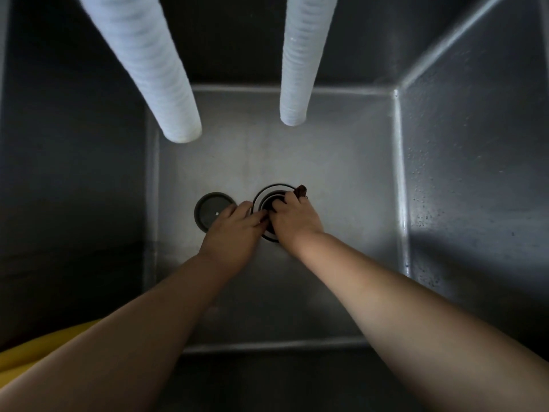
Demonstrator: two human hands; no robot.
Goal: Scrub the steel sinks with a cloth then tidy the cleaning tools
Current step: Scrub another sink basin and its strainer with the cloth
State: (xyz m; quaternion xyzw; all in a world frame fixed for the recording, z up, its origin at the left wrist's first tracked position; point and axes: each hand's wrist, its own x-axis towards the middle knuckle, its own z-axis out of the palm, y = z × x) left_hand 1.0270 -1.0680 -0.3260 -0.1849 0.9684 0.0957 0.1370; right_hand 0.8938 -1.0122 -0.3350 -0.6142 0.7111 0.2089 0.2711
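Seemingly upright cloth [300, 190] in right hand [292, 218]

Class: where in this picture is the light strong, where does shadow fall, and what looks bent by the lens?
Head view: the sink floor is brightest; the left wall lies in deep shadow; the hoses splay outward, wide-angle distortion; both forearms look stretched.
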